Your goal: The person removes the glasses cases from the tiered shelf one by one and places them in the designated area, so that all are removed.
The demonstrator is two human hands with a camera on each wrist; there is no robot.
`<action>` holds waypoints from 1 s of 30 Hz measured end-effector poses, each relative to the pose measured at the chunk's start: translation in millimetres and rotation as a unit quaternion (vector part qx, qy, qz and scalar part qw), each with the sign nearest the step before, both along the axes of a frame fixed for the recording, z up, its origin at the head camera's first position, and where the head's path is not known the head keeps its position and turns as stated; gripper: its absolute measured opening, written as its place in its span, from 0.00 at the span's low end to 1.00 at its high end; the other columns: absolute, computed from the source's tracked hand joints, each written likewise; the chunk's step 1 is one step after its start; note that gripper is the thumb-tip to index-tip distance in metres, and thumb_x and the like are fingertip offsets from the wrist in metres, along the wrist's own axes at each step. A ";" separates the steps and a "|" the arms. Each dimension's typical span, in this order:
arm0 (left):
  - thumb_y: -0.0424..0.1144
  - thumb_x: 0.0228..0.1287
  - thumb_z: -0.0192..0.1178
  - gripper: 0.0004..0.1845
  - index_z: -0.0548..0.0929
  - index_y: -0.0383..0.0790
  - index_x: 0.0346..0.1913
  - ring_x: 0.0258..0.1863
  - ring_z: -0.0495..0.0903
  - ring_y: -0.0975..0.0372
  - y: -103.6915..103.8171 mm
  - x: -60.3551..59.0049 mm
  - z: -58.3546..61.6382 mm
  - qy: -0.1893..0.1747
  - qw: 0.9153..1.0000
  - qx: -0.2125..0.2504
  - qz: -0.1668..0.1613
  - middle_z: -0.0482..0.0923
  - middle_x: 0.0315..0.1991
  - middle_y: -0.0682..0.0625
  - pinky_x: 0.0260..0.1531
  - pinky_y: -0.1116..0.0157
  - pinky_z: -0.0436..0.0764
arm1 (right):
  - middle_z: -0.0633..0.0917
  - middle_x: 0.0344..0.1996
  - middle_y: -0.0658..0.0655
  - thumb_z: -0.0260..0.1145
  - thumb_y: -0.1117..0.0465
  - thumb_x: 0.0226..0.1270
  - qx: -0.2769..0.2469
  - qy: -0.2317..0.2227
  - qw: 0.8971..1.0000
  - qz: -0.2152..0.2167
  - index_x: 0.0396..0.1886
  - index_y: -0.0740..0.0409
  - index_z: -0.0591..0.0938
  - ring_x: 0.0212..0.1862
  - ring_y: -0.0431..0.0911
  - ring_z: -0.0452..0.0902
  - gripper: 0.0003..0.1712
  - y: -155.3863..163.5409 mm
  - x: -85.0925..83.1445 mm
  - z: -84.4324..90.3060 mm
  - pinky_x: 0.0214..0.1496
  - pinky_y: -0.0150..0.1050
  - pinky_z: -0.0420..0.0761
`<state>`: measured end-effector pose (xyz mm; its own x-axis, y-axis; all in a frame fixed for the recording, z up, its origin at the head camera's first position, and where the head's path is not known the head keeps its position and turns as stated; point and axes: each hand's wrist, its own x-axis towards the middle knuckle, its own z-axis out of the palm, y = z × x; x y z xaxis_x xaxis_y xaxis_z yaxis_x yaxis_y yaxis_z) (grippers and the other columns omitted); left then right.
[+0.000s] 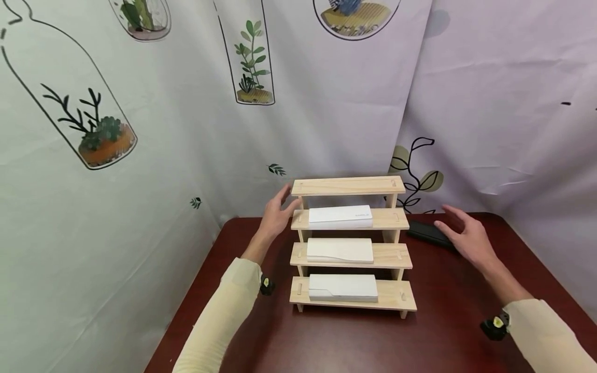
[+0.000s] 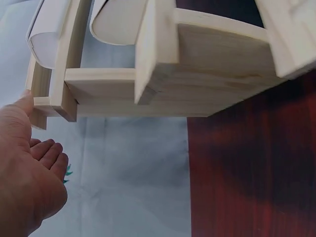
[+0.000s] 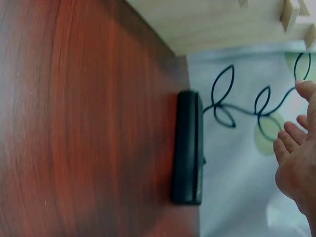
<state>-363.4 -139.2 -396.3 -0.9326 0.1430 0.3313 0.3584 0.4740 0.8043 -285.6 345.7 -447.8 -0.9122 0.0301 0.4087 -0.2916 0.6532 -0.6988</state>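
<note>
Between 2 open, empty hands [image 1: 280, 212] [image 1: 464, 235], pale 4-step wooden rack [image 1: 392, 254] with 3 white cases [image 1: 340, 217].

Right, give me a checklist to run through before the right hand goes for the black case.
1. Right hand free: ok, fingers relaxed and holding nothing.
2. Black case reachable: ok, it lies flat on the table right of the wooden rack, beside the hand.
3. Top step free: ok, it is bare, while the three lower steps each carry a white case.
4. Left hand steadying the rack: cannot tell, it sits at the rack's upper left edge, contact unclear.
5. Path from case to top step: ok, nothing stands between.
</note>
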 end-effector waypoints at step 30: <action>0.46 0.81 0.61 0.35 0.64 0.37 0.83 0.80 0.62 0.51 -13.1 36.8 -37.0 0.017 0.999 -0.025 -0.040 0.66 0.80 0.43 0.77 0.46 0.63 | 0.75 0.74 0.64 0.78 0.56 0.71 -0.024 0.030 0.989 0.143 0.79 0.53 0.74 0.75 0.67 0.68 0.40 -107.3 1.7 45.6 0.71 0.69 0.68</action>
<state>-326.5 -152.3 -433.4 -0.9055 0.2341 0.3539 0.4242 0.4818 0.7667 -284.0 238.3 -402.3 -0.8604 -0.2047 0.4667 -0.5013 0.5052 -0.7025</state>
